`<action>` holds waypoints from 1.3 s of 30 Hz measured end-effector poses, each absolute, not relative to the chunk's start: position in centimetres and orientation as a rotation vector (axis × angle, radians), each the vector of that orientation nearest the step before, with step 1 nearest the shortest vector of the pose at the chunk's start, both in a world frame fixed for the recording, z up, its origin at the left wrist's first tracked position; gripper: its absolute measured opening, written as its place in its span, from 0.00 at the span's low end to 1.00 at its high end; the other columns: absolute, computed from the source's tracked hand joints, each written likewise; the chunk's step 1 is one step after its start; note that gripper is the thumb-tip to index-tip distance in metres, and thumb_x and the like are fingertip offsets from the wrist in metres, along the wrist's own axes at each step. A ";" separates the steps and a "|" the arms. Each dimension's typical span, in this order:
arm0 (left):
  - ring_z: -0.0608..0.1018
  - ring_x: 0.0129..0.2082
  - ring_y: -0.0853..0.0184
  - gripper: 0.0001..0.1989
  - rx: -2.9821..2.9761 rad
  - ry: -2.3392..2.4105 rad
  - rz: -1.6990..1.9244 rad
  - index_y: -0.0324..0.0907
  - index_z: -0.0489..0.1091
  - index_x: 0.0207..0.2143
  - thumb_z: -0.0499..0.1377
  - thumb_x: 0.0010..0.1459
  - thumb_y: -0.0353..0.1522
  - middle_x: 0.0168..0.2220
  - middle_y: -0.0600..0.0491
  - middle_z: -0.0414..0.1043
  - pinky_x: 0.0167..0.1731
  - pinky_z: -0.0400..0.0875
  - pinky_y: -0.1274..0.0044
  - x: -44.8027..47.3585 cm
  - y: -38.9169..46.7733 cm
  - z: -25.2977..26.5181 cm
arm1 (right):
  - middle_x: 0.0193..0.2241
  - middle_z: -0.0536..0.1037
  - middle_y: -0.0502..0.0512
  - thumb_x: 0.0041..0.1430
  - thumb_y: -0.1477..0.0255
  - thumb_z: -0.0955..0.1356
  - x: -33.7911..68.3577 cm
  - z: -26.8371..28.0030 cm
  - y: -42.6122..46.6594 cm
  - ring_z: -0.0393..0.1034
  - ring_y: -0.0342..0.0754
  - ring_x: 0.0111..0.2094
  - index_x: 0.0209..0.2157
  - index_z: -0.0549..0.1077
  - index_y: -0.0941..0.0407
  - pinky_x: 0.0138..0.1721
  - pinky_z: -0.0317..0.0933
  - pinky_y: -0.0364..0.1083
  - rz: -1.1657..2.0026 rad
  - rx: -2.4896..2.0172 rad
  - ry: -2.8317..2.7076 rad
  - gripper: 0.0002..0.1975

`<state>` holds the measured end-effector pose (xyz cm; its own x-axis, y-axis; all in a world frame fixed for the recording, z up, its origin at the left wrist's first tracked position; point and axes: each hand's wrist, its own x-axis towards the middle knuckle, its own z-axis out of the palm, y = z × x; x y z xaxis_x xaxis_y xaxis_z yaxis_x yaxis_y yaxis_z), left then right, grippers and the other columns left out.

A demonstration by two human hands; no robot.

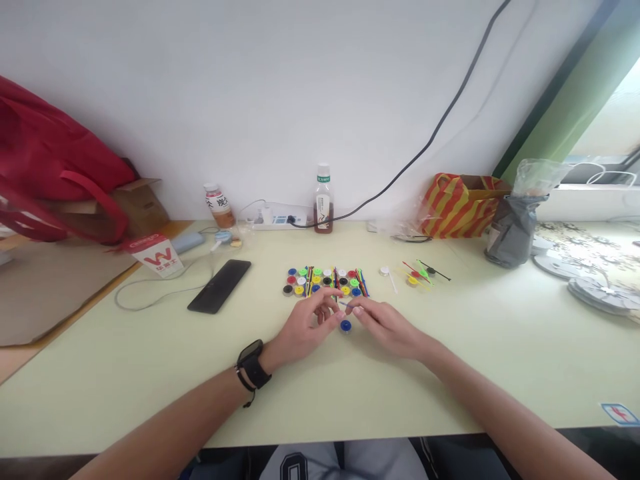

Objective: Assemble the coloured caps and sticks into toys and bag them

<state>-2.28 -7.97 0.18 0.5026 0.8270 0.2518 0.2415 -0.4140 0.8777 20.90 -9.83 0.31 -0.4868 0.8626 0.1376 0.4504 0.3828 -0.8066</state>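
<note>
Two hands meet at the centre of the frame over a pale green table (450,373). Left hand (305,330), a black watch (253,363) on its wrist, and right hand (387,328) bring their fingertips together on a thin blue stick (344,305), each pinching an end as far as can be seen. Just below the fingertips a blue disc (345,325) lies on the table, between the hands. Directly above them sits a tray of coloured discs (325,281); to its right, loose sticks and discs (420,272). A black phone (220,285) lies left of centre, a bottle (323,200) by the wall, a red bag (55,167) at upper left.
</note>
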 end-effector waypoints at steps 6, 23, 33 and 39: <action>0.72 0.31 0.68 0.09 1.947 0.879 0.837 0.41 0.76 0.40 0.59 0.67 0.37 0.33 0.52 0.76 0.31 0.66 0.77 -2.3 -7.8 0.2 | 0.25 0.62 0.44 0.74 0.68 0.54 20.4 0.1 -10.7 0.58 0.47 0.26 0.51 0.60 0.50 0.34 0.54 0.46 0.933 -1.143 -2.190 0.09; 0.77 0.40 0.64 0.10 2.277 0.928 0.753 0.47 0.76 0.47 0.57 0.67 0.30 0.41 0.52 0.77 0.43 0.71 0.72 -3.2 -7.1 -0.6 | 0.27 0.67 0.44 0.67 0.69 0.63 20.6 -1.4 -9.7 0.62 0.45 0.26 0.51 0.64 0.51 0.29 0.53 0.44 0.816 -1.339 -2.085 0.11; 0.73 0.51 0.55 0.13 2.628 0.869 0.570 0.46 0.73 0.43 0.58 0.56 0.25 0.51 0.50 0.73 0.55 0.68 0.63 -2.9 -8.5 0.7 | 0.28 0.71 0.45 0.67 0.69 0.63 20.6 -1.7 -9.7 0.66 0.45 0.27 0.48 0.65 0.51 0.31 0.55 0.44 0.733 -1.403 -2.131 0.08; 0.72 0.53 0.54 0.12 2.500 0.868 0.603 0.47 0.72 0.45 0.60 0.58 0.28 0.52 0.50 0.72 0.57 0.65 0.61 -2.8 -8.8 0.7 | 0.31 0.75 0.48 0.68 0.70 0.62 20.6 -1.2 -10.2 0.68 0.47 0.29 0.46 0.68 0.51 0.32 0.57 0.45 0.623 -1.417 -2.178 0.07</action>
